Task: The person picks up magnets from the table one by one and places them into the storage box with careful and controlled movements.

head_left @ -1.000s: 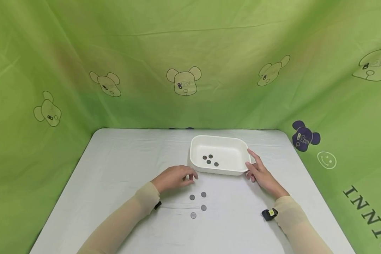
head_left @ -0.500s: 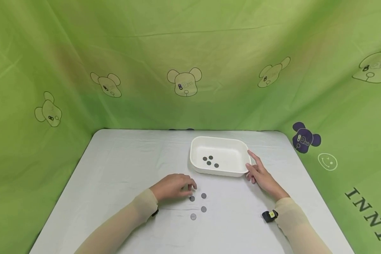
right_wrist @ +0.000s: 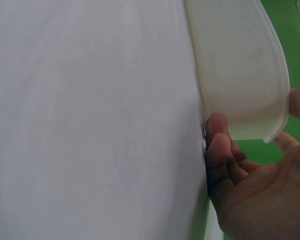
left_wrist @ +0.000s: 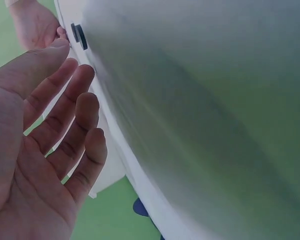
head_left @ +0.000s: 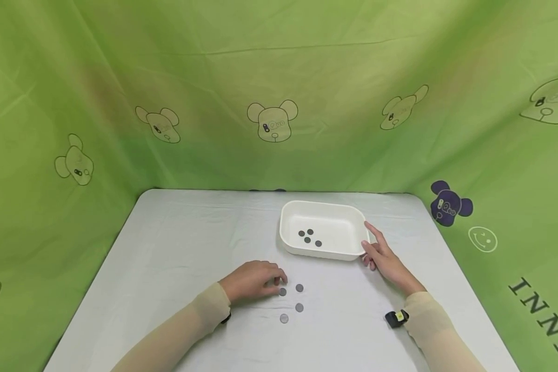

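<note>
**Left hand [head_left: 256, 281] loose beside grey discs [head_left: 299, 308], right hand [head_left: 388, 264] holding white dish [head_left: 323, 253]**

Your left hand curves loosely, holding nothing, its thumb at the nearest disc; I can't tell whether they touch. Your right hand grips the dish's right end, thumb and index finger at the rim, other fingers tucked low. Four discs lie on the white tabletop [head_left: 190, 222] in front of the dish; four more lie flat inside it. The discs look light, stiff and rather slippery, so pinch them by opposite edges. The dish seems light and rigid; its rim offers you the surest hold.
</note>
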Action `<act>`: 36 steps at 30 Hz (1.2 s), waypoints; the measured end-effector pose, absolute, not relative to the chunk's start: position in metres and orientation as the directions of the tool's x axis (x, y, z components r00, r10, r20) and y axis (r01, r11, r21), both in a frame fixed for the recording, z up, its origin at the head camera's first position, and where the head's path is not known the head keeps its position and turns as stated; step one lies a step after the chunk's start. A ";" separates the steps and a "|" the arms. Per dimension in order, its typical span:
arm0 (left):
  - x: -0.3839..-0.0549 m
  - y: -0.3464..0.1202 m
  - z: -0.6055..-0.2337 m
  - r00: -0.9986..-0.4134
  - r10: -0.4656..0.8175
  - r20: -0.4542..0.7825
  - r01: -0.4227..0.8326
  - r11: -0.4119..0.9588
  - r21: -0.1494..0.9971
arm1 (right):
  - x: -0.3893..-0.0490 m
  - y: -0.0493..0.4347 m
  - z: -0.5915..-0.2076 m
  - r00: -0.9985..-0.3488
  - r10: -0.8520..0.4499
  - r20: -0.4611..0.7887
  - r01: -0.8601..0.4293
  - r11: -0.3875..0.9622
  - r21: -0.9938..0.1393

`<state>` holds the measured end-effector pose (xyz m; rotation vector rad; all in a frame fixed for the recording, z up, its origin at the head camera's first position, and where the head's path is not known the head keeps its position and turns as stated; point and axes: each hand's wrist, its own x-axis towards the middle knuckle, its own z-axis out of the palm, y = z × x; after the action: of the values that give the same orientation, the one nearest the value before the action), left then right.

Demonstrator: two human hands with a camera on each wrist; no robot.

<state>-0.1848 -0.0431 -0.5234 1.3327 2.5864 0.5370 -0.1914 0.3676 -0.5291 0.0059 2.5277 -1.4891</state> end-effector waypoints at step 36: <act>-0.175 -0.036 -0.521 -0.552 0.834 -0.007 0.809 0.538 0.238 | -0.193 0.371 -0.531 -0.975 -0.093 -0.204 0.129 0.512 -0.849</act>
<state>-0.1747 -0.0361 -0.5215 1.4213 2.6483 0.3145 -0.1933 0.3710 -0.5306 0.0300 2.5308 -1.4488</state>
